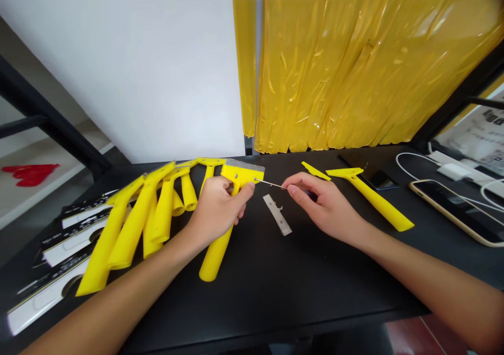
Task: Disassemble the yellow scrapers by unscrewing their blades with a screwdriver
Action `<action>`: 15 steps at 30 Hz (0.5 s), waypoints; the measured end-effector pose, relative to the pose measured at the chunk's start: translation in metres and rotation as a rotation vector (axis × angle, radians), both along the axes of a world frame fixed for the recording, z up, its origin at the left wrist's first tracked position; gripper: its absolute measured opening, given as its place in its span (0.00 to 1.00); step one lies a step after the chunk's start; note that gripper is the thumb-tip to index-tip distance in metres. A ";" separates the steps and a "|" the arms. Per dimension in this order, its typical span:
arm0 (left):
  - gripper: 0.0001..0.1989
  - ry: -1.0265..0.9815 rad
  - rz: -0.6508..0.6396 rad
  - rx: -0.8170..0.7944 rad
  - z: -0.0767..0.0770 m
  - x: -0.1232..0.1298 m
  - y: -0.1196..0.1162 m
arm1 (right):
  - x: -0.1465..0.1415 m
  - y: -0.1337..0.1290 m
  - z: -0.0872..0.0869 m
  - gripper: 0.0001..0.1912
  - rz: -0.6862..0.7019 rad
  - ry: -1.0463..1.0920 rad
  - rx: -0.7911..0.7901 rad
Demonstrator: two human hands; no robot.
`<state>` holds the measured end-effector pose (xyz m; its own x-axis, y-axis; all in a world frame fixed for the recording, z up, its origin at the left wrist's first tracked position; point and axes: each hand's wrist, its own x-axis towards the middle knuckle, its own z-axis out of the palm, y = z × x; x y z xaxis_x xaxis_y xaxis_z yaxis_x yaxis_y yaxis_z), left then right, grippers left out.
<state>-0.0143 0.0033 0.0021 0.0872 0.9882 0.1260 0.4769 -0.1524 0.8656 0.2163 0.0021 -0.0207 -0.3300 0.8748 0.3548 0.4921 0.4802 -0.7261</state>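
My left hand (222, 202) is closed around the neck of a yellow scraper (216, 258), whose wide head with a blade along its far edge points away from me. Between the fingertips of my right hand (321, 202) is a thin screwdriver (271, 184). Its tip touches the right-hand screw on the scraper's head; another screw shows to the left. On the black table between my hands lies a flat metal blade (276, 215), with tiny screws beside it. To the right rest a yellow scraper handle (374, 200) and a separate yellow strip (315, 170).
Several yellow scrapers (128, 231) lie in a pile at the left, beside black-and-white boxes (51, 297). A phone (460, 210), white cables and a power strip (468, 168) occupy the right. A white panel and yellow plastic sheeting (338, 66) stand behind the table (275, 286).
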 end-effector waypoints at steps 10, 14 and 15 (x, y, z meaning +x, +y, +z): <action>0.17 0.192 0.044 0.385 -0.001 0.000 -0.007 | 0.000 -0.003 0.000 0.24 0.013 -0.104 -0.165; 0.19 0.167 0.040 0.335 -0.001 -0.001 -0.006 | -0.003 -0.001 -0.005 0.19 0.020 -0.165 -0.020; 0.20 0.161 0.034 0.290 -0.001 -0.002 -0.005 | -0.004 -0.002 -0.006 0.18 -0.008 -0.202 0.039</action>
<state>-0.0161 -0.0016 0.0011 0.0967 0.9159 0.3895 0.6132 -0.3631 0.7016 0.2118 0.0006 -0.0266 -0.3912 0.8643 0.3160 0.6293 0.5018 -0.5934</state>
